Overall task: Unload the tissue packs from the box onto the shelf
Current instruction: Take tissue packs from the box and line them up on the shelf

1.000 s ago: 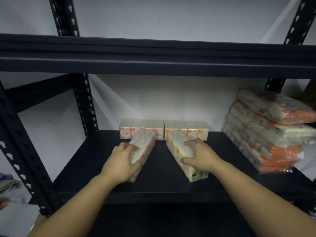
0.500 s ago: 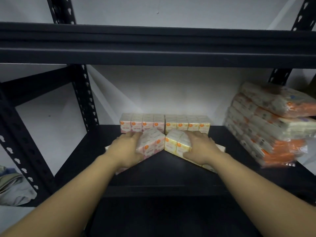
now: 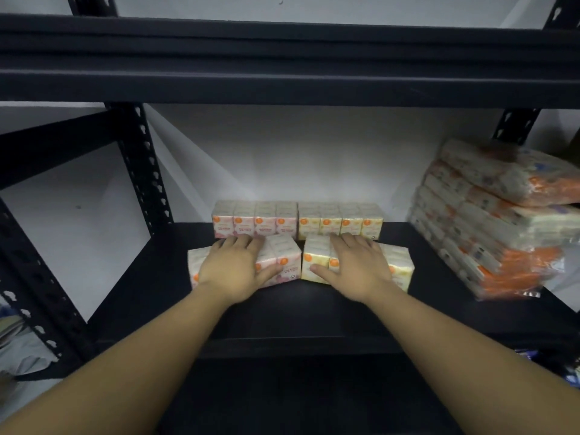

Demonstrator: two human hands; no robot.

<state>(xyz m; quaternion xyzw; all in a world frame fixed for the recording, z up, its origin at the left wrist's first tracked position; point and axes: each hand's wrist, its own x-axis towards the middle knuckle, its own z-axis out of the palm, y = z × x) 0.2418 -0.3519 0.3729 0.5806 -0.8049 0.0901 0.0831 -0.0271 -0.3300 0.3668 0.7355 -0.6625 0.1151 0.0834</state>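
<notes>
Two hands are on the shelf (image 3: 314, 312): one left hand (image 3: 233, 271) and one right hand (image 3: 356, 271). Tissue packs in the middle number four: one pink pack (image 3: 255, 218) and one yellow pack (image 3: 340, 220) in the back row, one pink pack (image 3: 285, 262) and one yellow pack (image 3: 317, 260) in the front row. One stack of flat packs (image 3: 489, 215) stands at right; its count cannot be determined.

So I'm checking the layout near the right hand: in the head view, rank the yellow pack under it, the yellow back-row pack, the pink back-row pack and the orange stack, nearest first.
1. Yellow pack: directly under the right hand, which grips it.
2. Yellow back-row pack: just behind the fingertips.
3. Pink back-row pack: back left, beyond the left hand.
4. Orange stack: far right of the shelf.
</notes>
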